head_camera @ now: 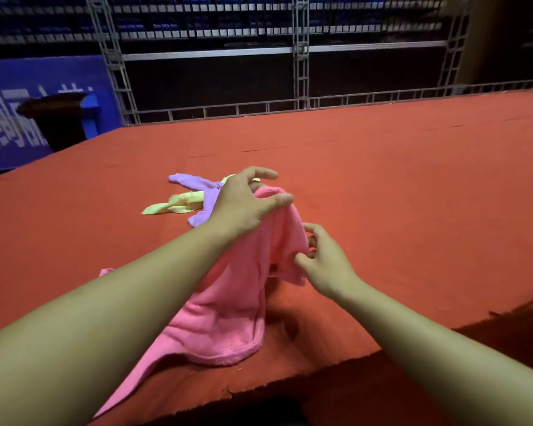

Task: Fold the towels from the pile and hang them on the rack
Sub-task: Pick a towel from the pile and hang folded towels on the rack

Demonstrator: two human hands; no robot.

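Observation:
A pink towel [228,309] hangs crumpled above the red surface, its lower part trailing toward the near edge. My left hand [243,204] pinches its top between thumb and fingers and lifts it. My right hand [323,259] pinches the towel's right edge lower down. Behind them lie a purple towel [203,192] and a yellow-green towel [176,206], bunched together on the surface. No rack is in view.
The red cloth-covered platform [382,179] stretches wide to the right and back. A metal truss railing [259,107] runs along its far edge. A dark lectern [59,118] and a blue banner [6,118] stand at the left beyond the platform.

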